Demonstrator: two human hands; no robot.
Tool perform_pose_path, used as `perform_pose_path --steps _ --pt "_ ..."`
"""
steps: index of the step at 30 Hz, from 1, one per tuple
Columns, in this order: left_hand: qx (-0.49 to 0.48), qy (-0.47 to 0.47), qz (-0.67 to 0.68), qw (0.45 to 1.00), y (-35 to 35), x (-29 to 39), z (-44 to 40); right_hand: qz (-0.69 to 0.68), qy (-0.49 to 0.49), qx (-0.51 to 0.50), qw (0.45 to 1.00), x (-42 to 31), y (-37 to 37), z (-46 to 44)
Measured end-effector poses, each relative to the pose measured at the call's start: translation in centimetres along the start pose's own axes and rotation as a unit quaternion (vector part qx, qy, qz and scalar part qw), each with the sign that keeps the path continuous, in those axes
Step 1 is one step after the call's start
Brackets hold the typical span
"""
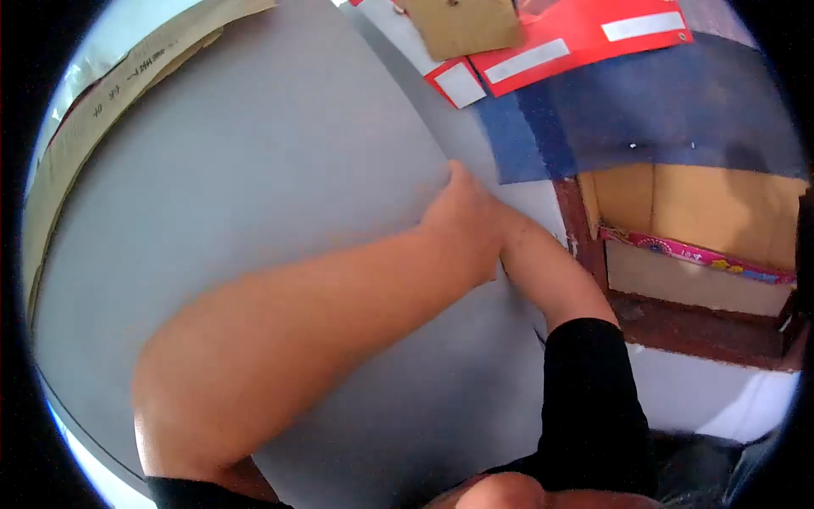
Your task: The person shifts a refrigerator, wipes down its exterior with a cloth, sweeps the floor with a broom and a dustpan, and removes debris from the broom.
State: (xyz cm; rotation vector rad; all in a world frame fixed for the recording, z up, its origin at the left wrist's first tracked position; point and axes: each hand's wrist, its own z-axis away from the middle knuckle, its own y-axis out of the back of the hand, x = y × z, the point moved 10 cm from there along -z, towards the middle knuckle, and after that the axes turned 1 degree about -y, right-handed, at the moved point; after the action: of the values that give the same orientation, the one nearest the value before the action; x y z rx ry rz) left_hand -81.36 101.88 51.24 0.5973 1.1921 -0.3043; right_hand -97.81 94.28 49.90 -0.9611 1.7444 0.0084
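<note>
1. Beneath your forearms spreads a broad, smooth, matte-grey flat panel (254, 153), its long edge straight.
2. At that edge, your left hand (465, 214) overlaps your right hand (498, 214); blur and overlap hide the fingers, so you cannot tell whether either is wide, narrow or gripping.
3. Beyond them lie glossy red sheets with white rectangles (585, 42) and flat brown cardboard (466, 30).

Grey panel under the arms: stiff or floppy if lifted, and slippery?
Probably fairly stiff: the grey panel looks flat, with no visible creases or sag. Likely unwieldy, since it fills much of the view. Its smooth-looking face may slip under a flat push. Weight's a guess; I can't make out its thickness.
</note>
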Motion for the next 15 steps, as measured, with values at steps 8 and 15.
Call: perform_pose_path --steps 8,15 --pt "0.039 -0.005 -0.067 0.997 0.5 0.2 0.5 0.083 0.083 0.052 0.992 -2.9 -3.6 -3.9" --pt "0.017 -0.004 -0.083 0.996 0.2 0.4 0.2 -0.044 0.059 0.050 0.996 -9.9 -4.8 1.3"
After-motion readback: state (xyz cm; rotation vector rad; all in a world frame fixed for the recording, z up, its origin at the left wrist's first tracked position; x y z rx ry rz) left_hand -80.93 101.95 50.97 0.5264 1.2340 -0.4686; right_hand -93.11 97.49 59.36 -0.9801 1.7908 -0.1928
